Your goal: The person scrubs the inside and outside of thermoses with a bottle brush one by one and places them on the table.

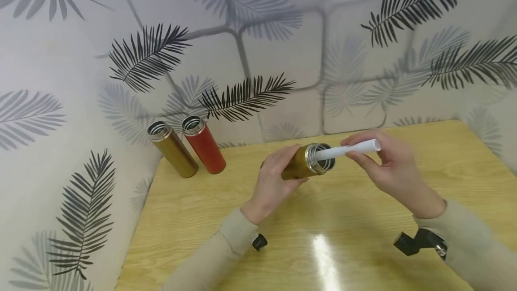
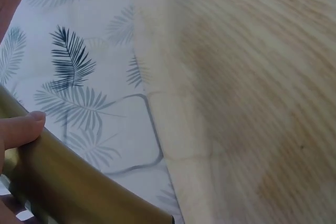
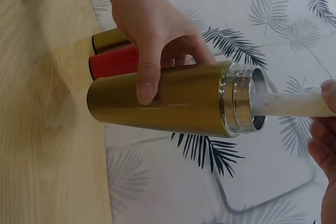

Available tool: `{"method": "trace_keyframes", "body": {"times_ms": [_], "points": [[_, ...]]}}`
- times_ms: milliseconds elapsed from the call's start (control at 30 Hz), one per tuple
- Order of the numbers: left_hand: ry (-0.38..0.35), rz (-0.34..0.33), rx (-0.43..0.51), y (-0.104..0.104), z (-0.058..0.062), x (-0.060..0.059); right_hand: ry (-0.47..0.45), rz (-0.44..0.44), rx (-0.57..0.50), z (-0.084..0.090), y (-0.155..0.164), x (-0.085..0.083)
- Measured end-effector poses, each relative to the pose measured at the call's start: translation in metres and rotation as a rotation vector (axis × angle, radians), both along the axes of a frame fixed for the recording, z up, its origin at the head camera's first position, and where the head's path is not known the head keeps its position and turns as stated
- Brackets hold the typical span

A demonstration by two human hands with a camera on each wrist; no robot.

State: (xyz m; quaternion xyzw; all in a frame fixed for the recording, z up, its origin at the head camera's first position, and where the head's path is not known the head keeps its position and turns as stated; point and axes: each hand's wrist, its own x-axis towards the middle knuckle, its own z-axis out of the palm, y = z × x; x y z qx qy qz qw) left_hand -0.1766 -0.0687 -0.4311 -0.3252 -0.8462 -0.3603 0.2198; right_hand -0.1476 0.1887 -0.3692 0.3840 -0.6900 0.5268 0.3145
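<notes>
My left hand [image 1: 272, 181] grips a gold thermos flask [image 1: 296, 167], lidless and tipped on its side above the table, its steel mouth towards the right. In the right wrist view the left thumb lies along the gold body [image 3: 184, 103]. My right hand [image 1: 396, 165] pinches a slim white tube [image 1: 351, 149] that looks like rolled paper, between thumb and fingers near its outer end. The tube's other end is inside the flask's mouth, and how deep it reaches is hidden. The left wrist view shows only part of the gold flask [image 2: 79, 182].
Another gold flask [image 1: 175, 156] and a red flask [image 1: 206, 149] stand open-topped at the table's back left, close together. Behind the wooden table [image 1: 194, 219] rises a wall [image 1: 282, 57] with a feather-leaf pattern. Each wrist wears a small dark camera.
</notes>
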Motion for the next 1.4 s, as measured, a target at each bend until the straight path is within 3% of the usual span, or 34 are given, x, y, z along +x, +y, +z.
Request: {"method": "trace_keyframes", "body": {"times_ms": [133, 267, 433, 733, 1000, 1133, 1233, 1400], "points": [[0.011, -0.02, -0.024, 0.002, -0.001, 0.002, 0.085, -0.11, 0.11, -0.007, -0.008, -0.003], [0.002, -0.021, -0.028, 0.003, -0.002, 0.001, 0.099, -0.126, 0.14, -0.012, -0.012, -0.005], [-0.039, -0.008, -0.01, 0.003, -0.007, 0.0, 0.025, -0.139, 0.154, -0.014, -0.009, -0.006], [-0.094, -0.005, -0.01, 0.003, -0.012, -0.002, -0.19, -0.092, 0.103, -0.006, 0.003, 0.002], [-0.134, 0.026, 0.021, -0.001, -0.012, -0.005, -0.246, -0.137, 0.073, 0.009, 0.009, 0.003], [-0.142, 0.013, 0.027, 0.003, -0.007, -0.002, -0.23, -0.2, 0.177, 0.003, 0.004, -0.002], [-0.184, 0.005, 0.036, 0.006, -0.006, -0.002, -0.177, -0.198, 0.215, -0.003, -0.001, -0.006], [-0.235, 0.0, 0.037, 0.009, -0.008, 0.0, -0.206, -0.188, 0.162, -0.004, -0.004, -0.003]]}}
